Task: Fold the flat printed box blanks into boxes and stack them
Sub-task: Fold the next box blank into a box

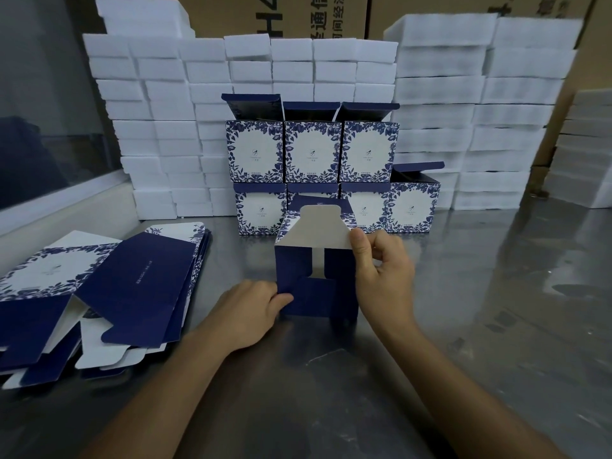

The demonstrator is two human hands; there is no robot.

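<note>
Your left hand [246, 313] pinches a bottom flap of the half-folded box [314, 260] on the bench [463, 293]; your right hand [381, 270] grips the white flap. Pull unevenly and it could crease or skew.

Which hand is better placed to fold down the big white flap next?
Right. The right hand already pinches the white flap's edge at the top of the half-folded box, while the left hand pinches a lower navy flap.
</note>
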